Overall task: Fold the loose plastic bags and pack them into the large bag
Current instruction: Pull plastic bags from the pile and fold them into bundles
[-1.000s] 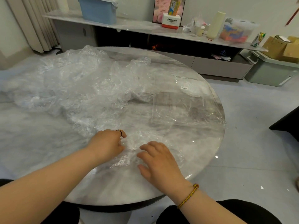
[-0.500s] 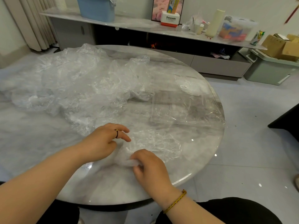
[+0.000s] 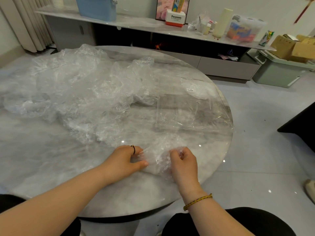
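One small clear bag (image 3: 158,156), bunched and crinkled, lies near your edge of the worktop (image 3: 51,159). The heap of loose bags (image 3: 81,92) sprawls crumpled across its left and middle. The large clear bag (image 3: 192,111) lies flat at the right, white label up.

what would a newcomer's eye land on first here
The heap of crumpled clear bags sprawling over the left and middle of the round marble table stands out first. At the table's near edge, the left hand and right hand both grip a small crumpled bag between them. Beyond them, on the table's right side, a large clear bag lies much flatter.
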Available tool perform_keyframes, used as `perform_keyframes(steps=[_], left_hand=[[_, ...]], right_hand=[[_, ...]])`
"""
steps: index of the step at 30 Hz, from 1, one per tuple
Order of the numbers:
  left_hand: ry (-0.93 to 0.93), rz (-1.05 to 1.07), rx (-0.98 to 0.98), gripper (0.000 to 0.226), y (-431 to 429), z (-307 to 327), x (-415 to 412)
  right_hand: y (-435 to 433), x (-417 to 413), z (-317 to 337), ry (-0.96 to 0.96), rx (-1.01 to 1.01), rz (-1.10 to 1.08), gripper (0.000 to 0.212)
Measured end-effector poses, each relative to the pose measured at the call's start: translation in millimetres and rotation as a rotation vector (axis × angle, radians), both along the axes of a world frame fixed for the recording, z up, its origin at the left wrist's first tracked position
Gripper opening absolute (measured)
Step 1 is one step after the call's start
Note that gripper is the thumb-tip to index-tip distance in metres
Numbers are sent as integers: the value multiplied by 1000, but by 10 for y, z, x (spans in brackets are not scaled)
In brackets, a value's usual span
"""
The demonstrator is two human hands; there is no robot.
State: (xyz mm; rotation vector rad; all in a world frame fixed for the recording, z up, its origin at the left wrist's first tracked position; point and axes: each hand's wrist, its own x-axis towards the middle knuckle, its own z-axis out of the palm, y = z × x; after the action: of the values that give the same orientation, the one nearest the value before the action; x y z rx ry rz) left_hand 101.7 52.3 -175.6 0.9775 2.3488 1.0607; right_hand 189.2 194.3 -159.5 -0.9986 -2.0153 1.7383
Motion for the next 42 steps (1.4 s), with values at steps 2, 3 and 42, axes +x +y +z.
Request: perform_keyframes(steps=[2,3,42], left_hand=[[-14,41,15,23,26,-23,5],[11,54,11,16,44,-14,11],[297,55,-403,56,366,80,54]], right_hand=[[60,-17,-23,-70,168,14,32],[89,-24,-46,-122,252,32,30],[137,-91,-130,-350,873,565,53]])
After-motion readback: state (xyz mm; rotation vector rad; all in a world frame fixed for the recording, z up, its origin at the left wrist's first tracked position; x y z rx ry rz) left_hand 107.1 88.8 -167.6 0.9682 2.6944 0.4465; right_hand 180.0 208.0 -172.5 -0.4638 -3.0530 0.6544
